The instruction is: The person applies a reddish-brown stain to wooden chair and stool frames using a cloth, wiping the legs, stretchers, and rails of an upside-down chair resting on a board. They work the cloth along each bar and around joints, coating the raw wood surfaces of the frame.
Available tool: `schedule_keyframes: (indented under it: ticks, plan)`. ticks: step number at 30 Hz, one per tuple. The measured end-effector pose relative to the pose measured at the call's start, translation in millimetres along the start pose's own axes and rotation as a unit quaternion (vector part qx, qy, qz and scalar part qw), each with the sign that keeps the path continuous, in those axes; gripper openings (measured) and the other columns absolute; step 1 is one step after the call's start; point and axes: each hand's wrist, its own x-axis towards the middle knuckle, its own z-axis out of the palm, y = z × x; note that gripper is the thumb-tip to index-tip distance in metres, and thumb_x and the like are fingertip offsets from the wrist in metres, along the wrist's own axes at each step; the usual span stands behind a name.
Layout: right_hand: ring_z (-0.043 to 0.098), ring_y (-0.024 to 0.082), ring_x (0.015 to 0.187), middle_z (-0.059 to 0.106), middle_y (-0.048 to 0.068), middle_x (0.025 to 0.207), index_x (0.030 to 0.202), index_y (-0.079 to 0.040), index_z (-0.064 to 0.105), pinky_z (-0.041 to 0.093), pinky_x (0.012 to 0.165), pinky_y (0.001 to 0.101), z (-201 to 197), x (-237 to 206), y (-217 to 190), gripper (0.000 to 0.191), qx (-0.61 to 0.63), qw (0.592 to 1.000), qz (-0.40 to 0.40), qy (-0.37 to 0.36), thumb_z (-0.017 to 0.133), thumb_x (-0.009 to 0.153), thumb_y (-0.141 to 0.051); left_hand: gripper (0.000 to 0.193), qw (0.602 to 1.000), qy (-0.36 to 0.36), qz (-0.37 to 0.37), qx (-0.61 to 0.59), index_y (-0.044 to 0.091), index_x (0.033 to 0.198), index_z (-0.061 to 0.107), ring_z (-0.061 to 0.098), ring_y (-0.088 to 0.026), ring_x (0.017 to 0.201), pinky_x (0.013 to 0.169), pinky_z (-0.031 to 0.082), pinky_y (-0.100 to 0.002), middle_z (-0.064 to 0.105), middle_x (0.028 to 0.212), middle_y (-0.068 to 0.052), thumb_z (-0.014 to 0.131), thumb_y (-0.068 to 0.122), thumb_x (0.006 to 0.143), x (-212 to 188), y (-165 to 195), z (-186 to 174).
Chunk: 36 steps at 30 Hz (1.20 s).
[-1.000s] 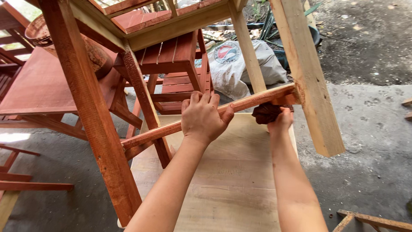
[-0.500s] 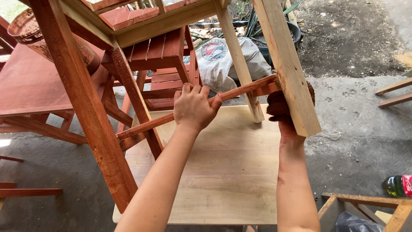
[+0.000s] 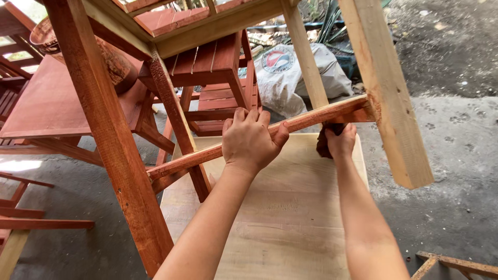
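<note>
Chair rung (image 3: 306, 118), stained red-brown, runs diagonally btwn red front leg (image 3: 111, 140) & unstained pale leg (image 3: 386, 93), above plywood board (image 3: 290, 218). Left hand (image 3: 251, 142) wrapped over rung mid-span, fingers curled tight. Right hand (image 3: 340, 140) under rung near pale leg, clutching dark rag (image 3: 324, 142). Both forearms extended forward.

This is looking like an open-air furniture workshop, a yard where wooden chairs are being stained. Stained red-brown chairs (image 3: 218, 78) are standing stacked just beyond the left hand (image 3: 251, 142), and a red-brown table top (image 3: 46, 103) is lying well off to its left. A pale plywood board (image 3: 290, 218) is serving as a work surface under both hands. Beyond the right hand (image 3: 340, 142), a filled white sack (image 3: 295, 72) is leaning on bare, dusty concrete ground (image 3: 451, 155), with dirt and plant litter lying farther back.
</note>
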Motion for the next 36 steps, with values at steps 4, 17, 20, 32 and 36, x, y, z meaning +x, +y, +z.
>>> schedule_keyframes:
  ticks: [4,17,20,32,36]
  plan:
    - [0.053,0.043,0.123,0.055,0.018,0.135,0.124,-0.008,0.064,0.047,0.106,0.0489,-21.5,-28.7,28.9,0.051,-0.146,0.986,-0.028,-0.079,0.084,0.079,-0.022,0.057,1.0,0.012,0.002,-0.007,0.008,0.093,0.074,0.064,-0.032,0.101,0.076,0.049,-0.048,0.073,0.097,-0.01,0.045,0.057,0.095,-0.6,0.8,-0.8]
    - [0.04,0.045,0.133,0.036,0.018,0.153,0.141,-0.011,0.055,0.04,0.093,0.0555,-9.0,-34.2,25.3,0.071,-0.401,0.884,-0.166,-0.174,0.069,0.078,-0.041,0.053,1.0,0.014,0.01,0.016,0.01,0.087,0.073,0.065,-0.03,0.093,0.076,0.049,-0.048,0.073,0.092,-0.008,0.048,0.056,0.097,-1.3,3.9,-1.5]
    - [0.041,0.039,0.131,0.038,0.016,0.157,0.146,-0.014,0.053,0.038,0.1,0.0532,-11.9,-54.0,37.2,0.067,-0.403,0.883,-0.141,-0.194,0.066,0.085,-0.039,0.051,0.998,0.052,0.023,-0.009,0.01,0.09,0.074,0.065,-0.03,0.093,0.073,0.049,-0.047,0.073,0.093,-0.008,0.049,0.054,0.098,-3.8,2.1,-1.9]
    - [0.03,0.044,0.139,0.026,0.017,0.163,0.155,-0.008,0.037,0.027,0.109,0.0601,4.3,-34.6,33.3,0.073,-0.433,0.866,-0.109,-0.226,0.053,0.096,-0.049,0.052,0.999,0.039,0.012,0.008,0.011,0.085,0.073,0.066,-0.029,0.09,0.071,0.05,-0.046,0.073,0.089,-0.006,0.049,0.055,0.097,-2.3,4.2,-0.5]
    - [0.036,0.042,0.139,0.028,0.015,0.167,0.157,-0.011,0.039,0.03,0.111,0.0565,-1.8,-50.5,50.3,0.069,-0.422,0.873,-0.15,-0.191,0.056,0.094,-0.035,0.051,0.999,0.041,0.019,0.005,0.011,0.086,0.073,0.066,-0.029,0.09,0.071,0.05,-0.047,0.073,0.088,-0.006,0.05,0.055,0.096,-4.7,1.1,-2.6]
